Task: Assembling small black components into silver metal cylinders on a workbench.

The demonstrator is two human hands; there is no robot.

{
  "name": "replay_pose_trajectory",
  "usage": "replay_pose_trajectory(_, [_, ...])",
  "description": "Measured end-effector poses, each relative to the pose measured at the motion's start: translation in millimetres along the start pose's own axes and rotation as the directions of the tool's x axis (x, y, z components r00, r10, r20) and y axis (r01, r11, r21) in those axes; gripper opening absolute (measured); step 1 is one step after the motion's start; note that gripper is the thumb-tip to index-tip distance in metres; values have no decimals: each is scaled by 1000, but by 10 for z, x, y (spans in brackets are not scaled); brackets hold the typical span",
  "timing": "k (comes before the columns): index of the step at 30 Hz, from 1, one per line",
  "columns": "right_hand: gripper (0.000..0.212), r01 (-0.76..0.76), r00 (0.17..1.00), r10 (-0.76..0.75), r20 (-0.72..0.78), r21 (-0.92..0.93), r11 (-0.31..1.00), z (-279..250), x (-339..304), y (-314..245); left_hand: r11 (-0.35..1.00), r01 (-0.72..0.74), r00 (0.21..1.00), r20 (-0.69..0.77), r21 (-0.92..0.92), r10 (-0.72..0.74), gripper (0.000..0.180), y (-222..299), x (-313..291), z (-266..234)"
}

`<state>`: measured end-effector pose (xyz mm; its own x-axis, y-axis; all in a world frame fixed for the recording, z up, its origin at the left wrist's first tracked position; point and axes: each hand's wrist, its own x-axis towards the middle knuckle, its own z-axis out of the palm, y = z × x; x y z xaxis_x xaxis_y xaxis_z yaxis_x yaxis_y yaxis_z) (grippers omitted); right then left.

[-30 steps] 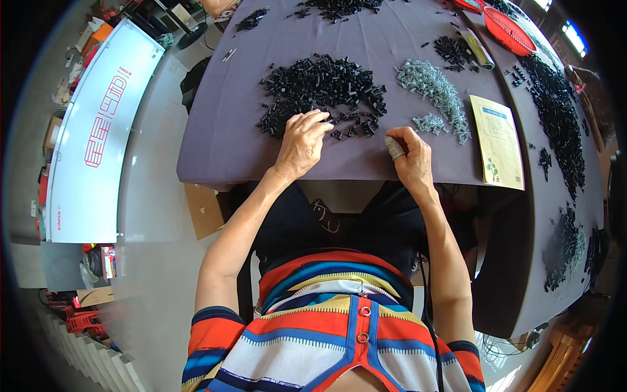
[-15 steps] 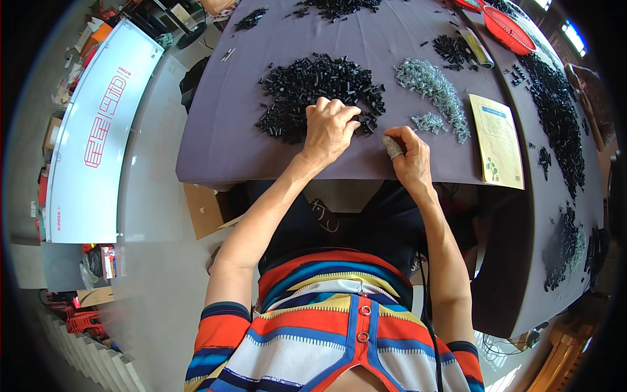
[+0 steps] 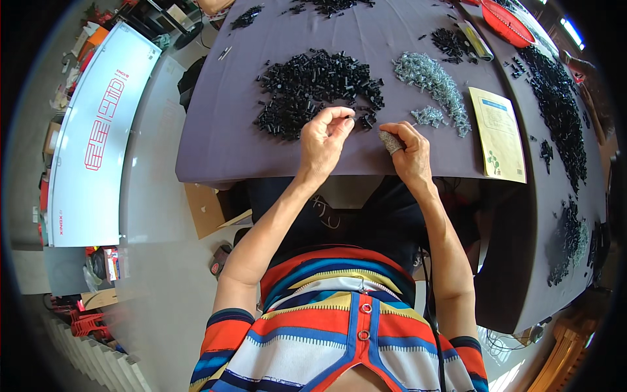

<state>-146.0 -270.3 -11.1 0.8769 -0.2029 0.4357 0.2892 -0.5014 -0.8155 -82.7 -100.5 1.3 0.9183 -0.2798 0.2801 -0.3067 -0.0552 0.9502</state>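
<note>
My left hand (image 3: 321, 142) is at the near edge of a big pile of small black tube-like pieces (image 3: 313, 81). Its thumb and forefinger are pinched on one small black piece (image 3: 351, 117). Just to its right, my right hand (image 3: 411, 153) is closed, thumb against fingers, above the table's front strip. A grey textured wrap (image 3: 391, 142) covers one of its digits. Whatever sits between those fingertips is too small to make out. Beyond the right hand lie a little heap of clear small pieces (image 3: 430, 117) and a longer heap of similar clear pieces (image 3: 434, 81).
A yellow printed booklet (image 3: 498, 134) lies right of the clear pieces. Farther back are a smaller black heap (image 3: 450, 42) and a red basket (image 3: 507, 23). Another table at the right bears a long spread of black pieces (image 3: 555, 98). A white panel (image 3: 98, 134) stands left.
My left hand has drawn back toward me from the black pile and turned, with a small black piece now showing at its fingertips. The right hand has barely shifted.
</note>
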Motion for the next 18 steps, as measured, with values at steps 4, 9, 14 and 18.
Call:
replay_pose_trajectory(4, [32, -1, 1000, 2, -8, 67, 998, 47, -24, -90, 927, 113, 993, 68, -358, -95, 18, 96, -113, 65])
replay_pose_trajectory(9, [36, 41, 998, -45, 39, 80, 996, 70, -44, -200, 946, 136, 989, 96, -296, -112, 21, 6, -222, 64])
replay_pose_trajectory(14, [36, 53, 997, -58, 47, 104, 993, 94, -48, -215, 926, 164, 986, 46, -340, -158, 20, 32, -293, 116])
replay_pose_trajectory(18, [34, 62, 995, -67, 73, 74, 995, 94, -47, -205, 953, 158, 987, 76, -257, -143, 13, -64, -317, 69])
